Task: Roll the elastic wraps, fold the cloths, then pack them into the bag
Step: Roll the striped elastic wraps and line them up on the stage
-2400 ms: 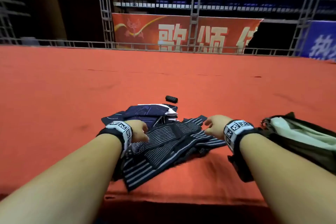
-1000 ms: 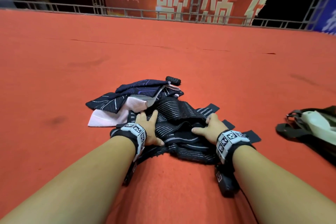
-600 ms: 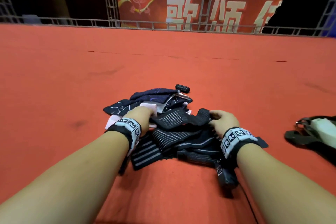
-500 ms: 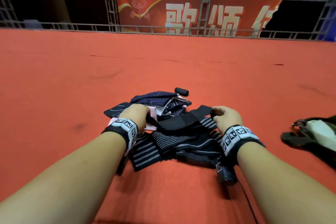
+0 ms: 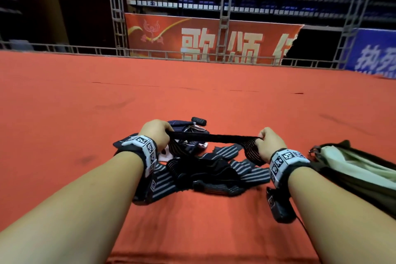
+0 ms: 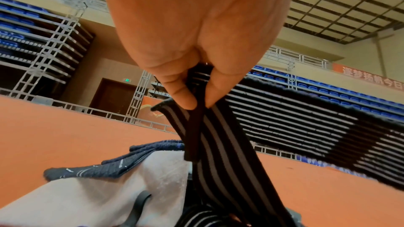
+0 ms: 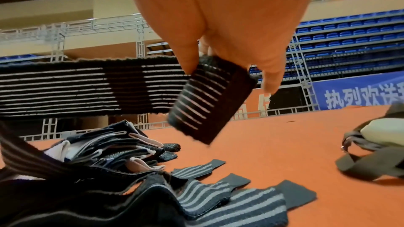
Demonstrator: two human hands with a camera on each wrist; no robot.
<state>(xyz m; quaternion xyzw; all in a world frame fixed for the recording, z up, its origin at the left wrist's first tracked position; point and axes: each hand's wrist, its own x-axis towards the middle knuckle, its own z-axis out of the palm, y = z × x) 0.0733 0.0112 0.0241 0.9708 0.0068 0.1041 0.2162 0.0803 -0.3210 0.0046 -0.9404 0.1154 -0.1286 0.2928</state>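
Red carpeted platform (image 5: pixel 64 113), railing (image 5: pixel 64 49) at far edge, blue seating behind. Left hand (image 5: pixel 155 133) and right hand (image 5: pixel 269 142) pinch striped elastic wrap (image 5: pixel 214 136) taut.

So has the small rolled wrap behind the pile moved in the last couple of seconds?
No. The small rolled wrap lies on the red carpet at the far edge of the folded cloths, as before; only the camera shifted.

head view looks down, wrist views close, all share wrap (image 5: pixel 211 137)
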